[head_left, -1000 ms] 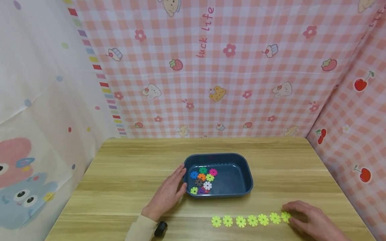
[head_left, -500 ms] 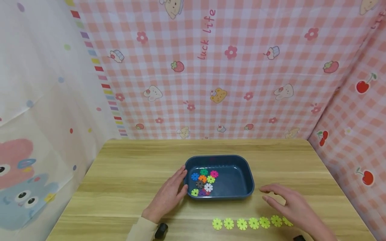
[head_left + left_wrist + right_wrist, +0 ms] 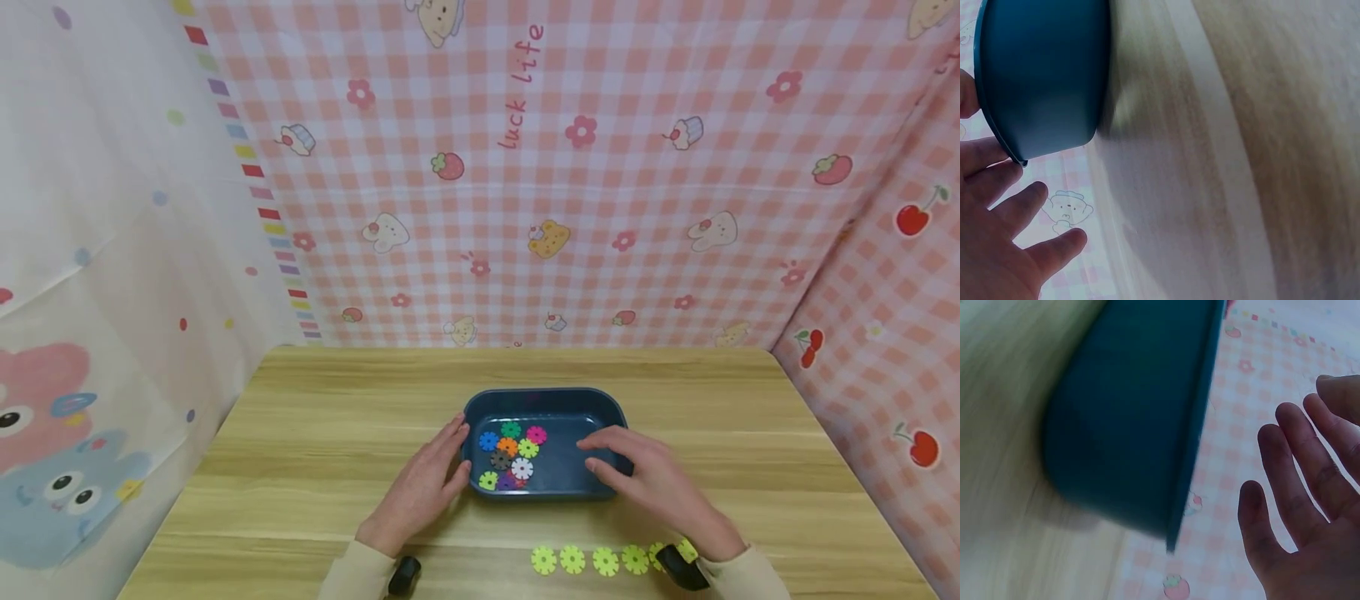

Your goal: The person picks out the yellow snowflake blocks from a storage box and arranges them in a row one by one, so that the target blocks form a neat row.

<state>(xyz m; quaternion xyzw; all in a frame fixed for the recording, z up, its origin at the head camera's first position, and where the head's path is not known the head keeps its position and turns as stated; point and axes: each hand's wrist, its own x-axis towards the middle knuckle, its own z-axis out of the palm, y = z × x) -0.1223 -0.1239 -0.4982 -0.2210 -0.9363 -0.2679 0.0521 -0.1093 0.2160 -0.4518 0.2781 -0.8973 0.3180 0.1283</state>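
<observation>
Multicoloured, flower-shaped plastic discs with notched edges (image 3: 522, 468), gathered loosely in the left half of a dark blue rectangular tray with rounded corners (image 3: 540, 401), some overlapping: blue, green, pink, orange, dark grey, white, purple, yellow-green, plus a sliver of red. Nearer the person, on the pale wood-grain counter (image 3: 315, 450), a row of matching yellow-green discs (image 3: 572, 559), four in full view, others partly hidden by a black device on the right wrist (image 3: 684, 569). At the tray's left end, left hand (image 3: 420, 489) touching the rim, fingers straight and spread apart in the left wrist view. Over the tray's right end, right hand (image 3: 654, 477), thumb and forefinger apart; fingers also apart in the right wrist view. On both arms, beige sleeves (image 3: 356, 575). Behind, pink-and-white checked cloth (image 3: 480, 196) printed with strawberries, cupcakes and small animals.
</observation>
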